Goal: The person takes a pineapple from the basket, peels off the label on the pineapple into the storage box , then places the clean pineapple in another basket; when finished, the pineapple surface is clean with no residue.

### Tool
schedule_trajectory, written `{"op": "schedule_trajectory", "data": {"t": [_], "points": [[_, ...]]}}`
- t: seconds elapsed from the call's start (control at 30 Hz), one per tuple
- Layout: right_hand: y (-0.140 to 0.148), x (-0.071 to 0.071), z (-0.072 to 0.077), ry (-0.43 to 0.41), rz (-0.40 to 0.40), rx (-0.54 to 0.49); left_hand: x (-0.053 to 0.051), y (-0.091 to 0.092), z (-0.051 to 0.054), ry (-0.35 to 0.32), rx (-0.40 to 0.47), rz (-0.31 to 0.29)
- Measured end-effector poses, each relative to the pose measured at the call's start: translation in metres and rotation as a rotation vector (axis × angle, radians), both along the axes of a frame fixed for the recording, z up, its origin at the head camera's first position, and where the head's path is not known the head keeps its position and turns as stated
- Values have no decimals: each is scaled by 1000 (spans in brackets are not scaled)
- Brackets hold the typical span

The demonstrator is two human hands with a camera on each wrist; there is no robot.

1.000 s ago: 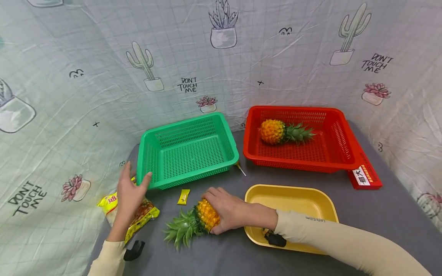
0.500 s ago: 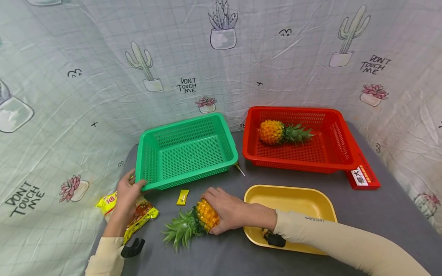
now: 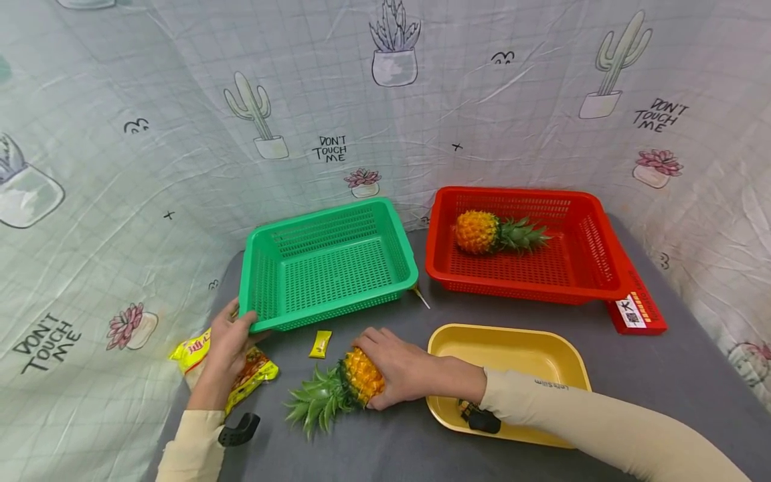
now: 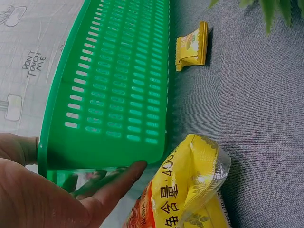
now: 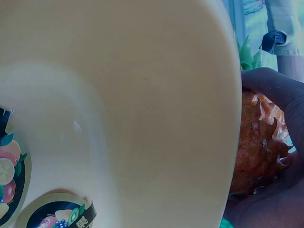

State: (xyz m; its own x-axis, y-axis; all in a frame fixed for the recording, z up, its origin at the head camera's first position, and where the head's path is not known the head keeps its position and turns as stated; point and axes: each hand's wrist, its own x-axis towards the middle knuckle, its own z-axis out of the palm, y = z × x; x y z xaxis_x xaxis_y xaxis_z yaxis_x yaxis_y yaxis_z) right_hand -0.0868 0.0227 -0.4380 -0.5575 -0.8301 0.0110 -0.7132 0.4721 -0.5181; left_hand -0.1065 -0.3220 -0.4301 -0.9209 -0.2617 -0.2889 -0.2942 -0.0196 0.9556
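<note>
My left hand (image 3: pixel 227 341) holds the near left corner of a green basket (image 3: pixel 328 311), thumb at the rim. In the left wrist view its fingers (image 4: pixel 118 186) lie against the basket's outer end wall. Under that hand lies a yellow food packet (image 3: pixel 255 375), partly covered by it. My right hand (image 3: pixel 397 365) grips the orange body of a pineapple (image 3: pixel 363 376) on the grey table, its leaves pointing left. The right wrist view shows the pineapple (image 5: pixel 259 147) just beyond the rim of a yellow tub (image 5: pixel 166 109).
A small yellow wrapped sweet (image 3: pixel 320 344) lies between basket and pineapple. The yellow tub, holding dark-labelled items (image 3: pixel 482 418), sits under my right forearm. A red basket (image 3: pixel 530 288) with another pineapple (image 3: pixel 477 232) stands behind, a red box (image 3: pixel 638 314) beside it.
My left hand has come down from above the packet and taken hold of the green basket's corner. The right hand and its pineapple have stayed in place.
</note>
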Motion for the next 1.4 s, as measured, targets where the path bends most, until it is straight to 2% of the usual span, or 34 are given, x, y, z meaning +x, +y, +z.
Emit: {"op": "schedule_trajectory", "data": {"t": [0.2, 0.43, 0.77, 1.1, 1.4], "points": [[1, -2, 1, -3, 10, -3, -1, 0, -1, 21, 15, -13], [2, -4, 1, -23, 21, -22, 0, -1, -3, 9, 41, -42], [5, -4, 4, -34, 17, -34, -1, 2, -2, -14, 51, -30], [19, -8, 28, -12, 9, -85, 0, 2, -3, -8, 66, -3], [46, -15, 49, -11, -49, -135, -2, 3, -5, -3, 54, -1]]}}
